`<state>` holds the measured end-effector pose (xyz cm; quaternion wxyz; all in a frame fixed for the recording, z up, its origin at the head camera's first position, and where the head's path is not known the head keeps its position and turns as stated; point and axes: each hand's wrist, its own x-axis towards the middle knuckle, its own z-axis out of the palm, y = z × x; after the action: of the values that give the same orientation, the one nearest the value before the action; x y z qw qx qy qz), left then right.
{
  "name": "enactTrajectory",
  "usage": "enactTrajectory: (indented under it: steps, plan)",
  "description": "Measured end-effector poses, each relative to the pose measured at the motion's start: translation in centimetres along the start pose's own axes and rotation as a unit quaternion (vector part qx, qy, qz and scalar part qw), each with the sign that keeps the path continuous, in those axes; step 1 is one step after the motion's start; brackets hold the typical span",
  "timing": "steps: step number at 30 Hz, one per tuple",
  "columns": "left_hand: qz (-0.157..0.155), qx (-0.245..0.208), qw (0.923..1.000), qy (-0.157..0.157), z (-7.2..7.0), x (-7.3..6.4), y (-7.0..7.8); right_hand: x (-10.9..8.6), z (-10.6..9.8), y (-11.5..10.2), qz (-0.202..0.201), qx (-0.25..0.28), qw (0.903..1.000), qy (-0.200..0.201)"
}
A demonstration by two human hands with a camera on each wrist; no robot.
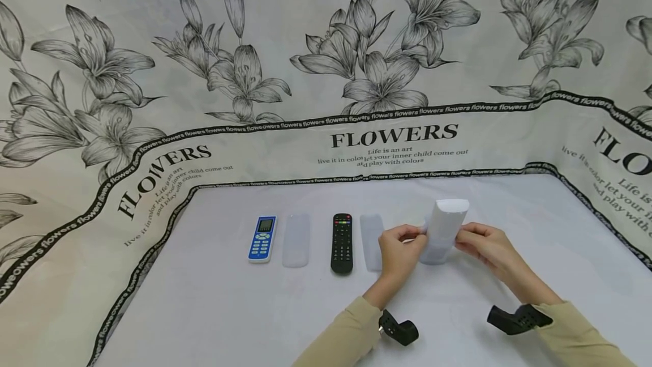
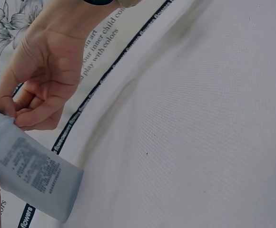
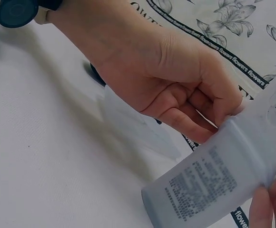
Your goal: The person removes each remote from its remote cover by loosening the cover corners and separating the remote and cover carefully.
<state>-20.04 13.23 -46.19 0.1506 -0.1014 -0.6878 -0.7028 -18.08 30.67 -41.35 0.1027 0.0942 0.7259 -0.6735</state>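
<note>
A white remote control stands tilted upright, its lower part inside a translucent sleeve. Printed text on the remote's back shows through the sleeve in the right wrist view. On the left side, my left hand pinches the sleeve's rim between thumb and fingers. My right hand pinches the same rim from the right, its fingers bent. The left wrist view shows the right hand at the edge of the sleeve.
Left of my hands lie a flat translucent sleeve, a black remote control, another translucent sleeve and a blue-and-white remote control. They rest on a white cloth. A flower-printed curtain rises behind.
</note>
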Motion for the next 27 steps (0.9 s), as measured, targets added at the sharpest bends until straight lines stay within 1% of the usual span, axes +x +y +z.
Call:
enactTrajectory:
  steps: [5, 17, 23, 27]
  plan:
    - [0.004, -0.001, 1.0, -0.003, 0.0, 0.0, -0.1, 0.2, 0.0, 0.4, 0.007, -0.001, 1.0, 0.004]
    - [0.007, 0.006, 0.9999, -0.009, -0.1, 0.1, -0.4, 0.6, -0.3, 1.2, 0.006, 0.025, 0.9996, -0.011]
    - [-0.007, 0.002, 0.9999, -0.016, -0.3, 0.0, -0.4, 0.8, -0.4, 1.5, 0.008, 0.035, 0.9991, -0.024]
    - [0.0, 0.009, 0.9998, -0.016, -0.3, -0.1, -0.6, 0.9, -0.4, 1.7, 0.01, 0.045, 0.9986, -0.025]
